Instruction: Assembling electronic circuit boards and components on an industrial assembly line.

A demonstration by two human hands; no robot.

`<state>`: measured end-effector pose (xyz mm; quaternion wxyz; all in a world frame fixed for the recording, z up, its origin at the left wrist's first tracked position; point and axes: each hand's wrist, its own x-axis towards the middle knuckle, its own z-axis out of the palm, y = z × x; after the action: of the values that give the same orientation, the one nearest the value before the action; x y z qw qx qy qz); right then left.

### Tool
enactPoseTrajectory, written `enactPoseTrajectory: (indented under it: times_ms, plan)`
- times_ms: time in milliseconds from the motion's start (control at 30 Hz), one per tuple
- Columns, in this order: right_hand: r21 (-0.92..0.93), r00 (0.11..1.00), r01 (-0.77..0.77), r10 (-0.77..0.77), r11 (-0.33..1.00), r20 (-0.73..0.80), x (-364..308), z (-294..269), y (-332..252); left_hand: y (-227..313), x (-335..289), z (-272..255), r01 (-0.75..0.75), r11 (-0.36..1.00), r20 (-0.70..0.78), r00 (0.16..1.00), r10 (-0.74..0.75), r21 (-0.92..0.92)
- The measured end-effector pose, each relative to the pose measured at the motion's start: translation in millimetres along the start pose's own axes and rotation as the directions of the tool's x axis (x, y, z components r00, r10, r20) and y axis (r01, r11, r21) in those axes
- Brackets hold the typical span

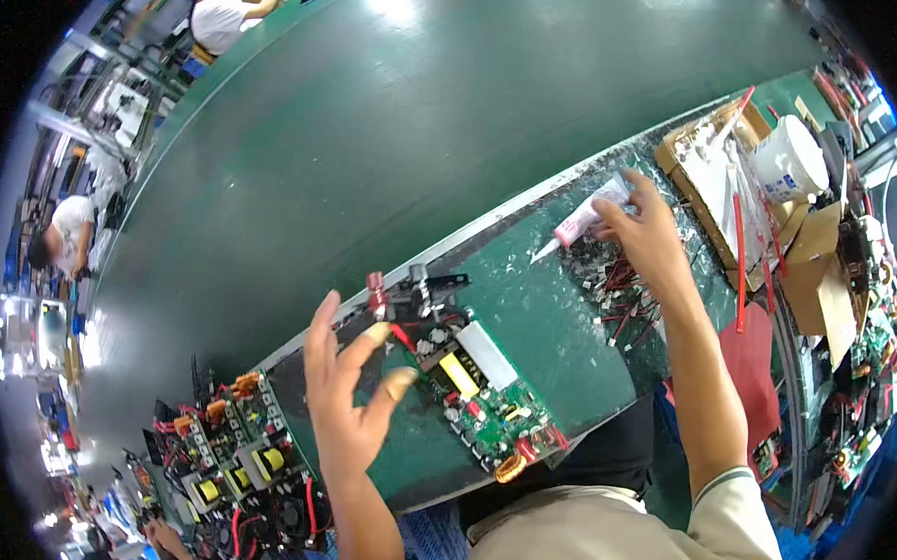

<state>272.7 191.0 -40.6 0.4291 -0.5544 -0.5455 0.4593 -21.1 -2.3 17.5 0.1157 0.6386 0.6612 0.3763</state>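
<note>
1. Tube (579, 222), pale with a pink section and a narrow white nozzle, over the far side of the green work surface (585, 361), its nozzle pointing left and toward the person
2. Right hand (651, 229), thumb and fingers clamped on the rear part of the tube
3. Left hand (350, 424), thumb and fingers spread apart, beside the left edge of the circuit board (508, 408); whether its forefinger touches the red wire (403, 336) cannot be told
4. The circuit board lies on the work surface, bearing a silvery block (487, 354) and a copper coil (509, 469)
5. Loose wires (628, 303), heaped near the right hand
6. White tub (789, 163), beside a cardboard tray (694, 209)
</note>
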Motion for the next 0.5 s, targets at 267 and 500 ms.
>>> enactPoseTrajectory:
  times_ms: [267, 500]
  plan:
    - [-0.152, 0.972, 0.232, -0.234, 0.961, 0.002, -99, -11, -31, 91, -36, -66, -0.49, 0.794, 0.153, 0.809, 0.568, -0.359]
    - [-0.202, 0.981, 0.168, -0.143, 0.965, 0.133, -160, -12, -20, 120, -81, -86, -0.199, 0.929, 0.163, 0.952, 0.259, -0.313]
